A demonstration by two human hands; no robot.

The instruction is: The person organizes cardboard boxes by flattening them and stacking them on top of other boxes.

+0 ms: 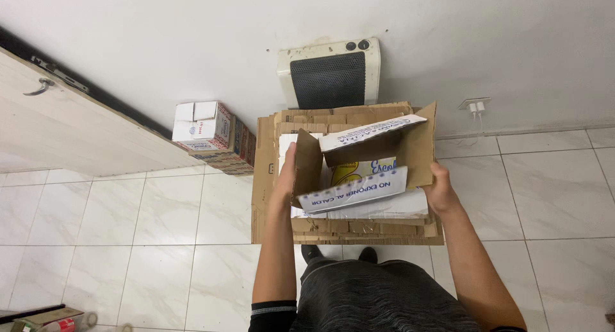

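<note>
At the far left a wooden door (70,130) stands ajar, and beside it, against the wall (192,37), sits a small printed carton (214,136) on the tiled floor (160,229). Next comes the left hand (286,173): its grip is closed on the left flap of an open cardboard box (359,172), fingers over the flap's upper edge and the thumb side toward the body. The box is held at waist height in front of the person, its long axis running left to right between the two hands, with its flaps splayed up and outward. It sits on top of, or just above, a stack of flattened cardboard (269,197) that stretches a little wider than the box on both sides; whether the box rests on the stack or is carried clear of it I cannot tell. Behind the stack, against the wall, stands a white heater (330,75) with a dark grille. The right hand (442,190) grips the box's right wall, palm pressed flat against the outside and fingers curled round its edge. Both hands are equally near, one at each short end. Farther right, a plug (475,106) sits in a wall socket.
</note>
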